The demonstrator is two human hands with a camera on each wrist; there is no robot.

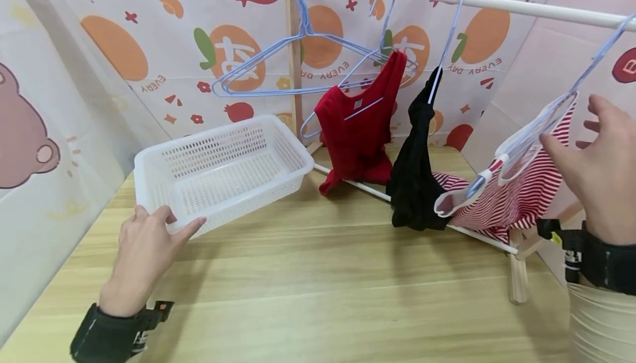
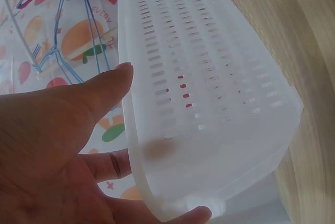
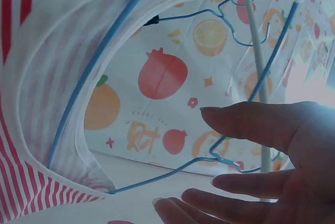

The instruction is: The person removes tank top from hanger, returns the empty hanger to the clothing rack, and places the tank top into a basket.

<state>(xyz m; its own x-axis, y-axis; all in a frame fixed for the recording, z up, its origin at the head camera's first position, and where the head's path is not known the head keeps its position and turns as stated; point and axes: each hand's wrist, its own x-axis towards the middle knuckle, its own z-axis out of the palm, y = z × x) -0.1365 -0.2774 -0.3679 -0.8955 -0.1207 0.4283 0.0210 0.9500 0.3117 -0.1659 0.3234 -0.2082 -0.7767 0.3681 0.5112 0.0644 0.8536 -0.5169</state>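
White plastic basket (image 1: pixel 260 200) lies at nine o'clock in the head view, near the far left of the wooden table (image 1: pixel 348 285), with nothing visible inside it; whether its underside rests fully on the wood is hard to tell. At eight o'clock the left hand (image 1: pixel 146 241) grips its near-left corner, thumb along the outside and fingers hooked over the rim. The right hand (image 1: pixel 603 169), at three o'clock, has thumb and fingers parted well away from each other and holds nothing, just beside the striped top (image 1: pixel 526 203) and its blue hanger (image 1: pixel 598 58), which hooks over the white rail (image 1: pixel 497 3); contact with the wire cannot be made out. The step in hand looks like managing the basket with one hand while the other tends the hung clothing. To do it well, pinch the hanger at its neck, just under the hook, rather than tugging the cloth, since a sideways pull could drag the hook along the rail or slip a strap. Any basket shift should go toward ten o'clock, well clear of the red top (image 1: pixel 358 136) at one o'clock, and a light corner hold should be enough for such thin plastic.
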